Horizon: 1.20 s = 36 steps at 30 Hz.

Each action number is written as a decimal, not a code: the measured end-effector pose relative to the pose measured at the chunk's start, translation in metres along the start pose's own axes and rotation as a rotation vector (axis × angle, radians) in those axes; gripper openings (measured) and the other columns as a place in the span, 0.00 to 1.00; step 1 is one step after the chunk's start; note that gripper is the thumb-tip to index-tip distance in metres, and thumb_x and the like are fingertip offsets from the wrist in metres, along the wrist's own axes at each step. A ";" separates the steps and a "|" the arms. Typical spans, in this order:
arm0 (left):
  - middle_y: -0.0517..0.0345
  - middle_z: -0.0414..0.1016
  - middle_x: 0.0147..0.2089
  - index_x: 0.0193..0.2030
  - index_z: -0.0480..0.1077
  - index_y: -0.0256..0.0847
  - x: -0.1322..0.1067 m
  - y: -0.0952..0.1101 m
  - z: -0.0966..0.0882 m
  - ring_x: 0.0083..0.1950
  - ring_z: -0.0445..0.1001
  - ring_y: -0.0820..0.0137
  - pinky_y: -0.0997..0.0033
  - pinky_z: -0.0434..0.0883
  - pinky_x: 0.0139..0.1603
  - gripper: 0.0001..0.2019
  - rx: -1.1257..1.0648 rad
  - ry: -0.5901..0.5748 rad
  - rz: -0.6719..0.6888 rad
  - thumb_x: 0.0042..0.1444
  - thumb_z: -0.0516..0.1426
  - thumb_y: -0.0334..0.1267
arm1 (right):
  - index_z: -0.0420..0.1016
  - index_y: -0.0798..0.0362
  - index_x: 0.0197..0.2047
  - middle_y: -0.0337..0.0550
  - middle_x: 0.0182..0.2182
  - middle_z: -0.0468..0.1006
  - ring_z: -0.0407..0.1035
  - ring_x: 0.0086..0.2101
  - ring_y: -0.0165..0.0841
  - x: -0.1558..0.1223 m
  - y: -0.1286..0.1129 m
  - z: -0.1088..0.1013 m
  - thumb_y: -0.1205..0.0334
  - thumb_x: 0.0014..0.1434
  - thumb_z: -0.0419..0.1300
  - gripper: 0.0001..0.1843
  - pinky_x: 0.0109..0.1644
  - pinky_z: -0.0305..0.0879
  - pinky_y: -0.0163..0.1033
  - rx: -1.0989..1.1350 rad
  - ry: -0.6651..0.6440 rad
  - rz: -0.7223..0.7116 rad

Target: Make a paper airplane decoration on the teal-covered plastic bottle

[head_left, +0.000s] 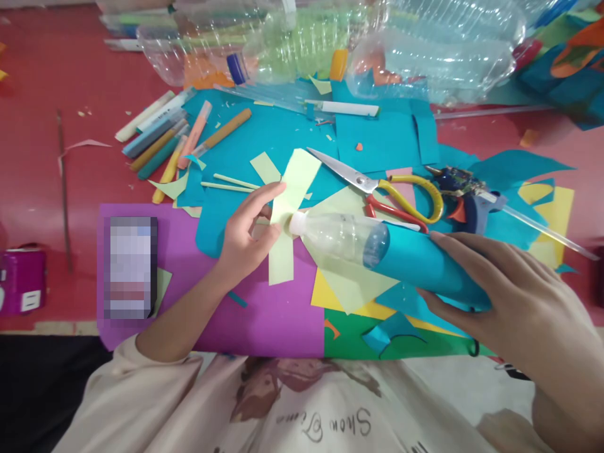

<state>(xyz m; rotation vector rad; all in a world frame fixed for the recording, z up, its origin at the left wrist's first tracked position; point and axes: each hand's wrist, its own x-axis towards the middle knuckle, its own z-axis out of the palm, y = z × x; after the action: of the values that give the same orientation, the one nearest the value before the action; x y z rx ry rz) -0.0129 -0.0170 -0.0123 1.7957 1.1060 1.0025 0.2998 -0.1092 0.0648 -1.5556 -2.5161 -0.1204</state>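
We saw a loose cream top (189,409) of soft, creased cloth. Its left sleeve (120,380) was short and wide, in the same pale shade. Across the front we made out a blotchy brown and dusty-pink print (302,380), and beside it dark, looping script (340,423) in which we read "Show". The left hand (250,226) and right hand (514,283) we found bare, with slender fingers.
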 end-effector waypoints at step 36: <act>0.60 0.78 0.57 0.55 0.73 0.50 0.002 -0.001 -0.014 0.56 0.78 0.52 0.48 0.80 0.52 0.21 -0.248 -0.250 -0.188 0.57 0.63 0.50 | 0.50 0.48 0.73 0.57 0.45 0.78 0.76 0.39 0.51 -0.011 -0.001 0.010 0.57 0.60 0.63 0.43 0.41 0.74 0.53 0.088 0.046 0.043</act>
<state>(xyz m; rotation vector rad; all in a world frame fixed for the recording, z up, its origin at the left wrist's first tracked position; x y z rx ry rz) -0.0247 -0.0118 -0.0073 1.5378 0.9319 0.7443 0.3024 -0.1181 0.0530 -1.5539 -2.4175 -0.0384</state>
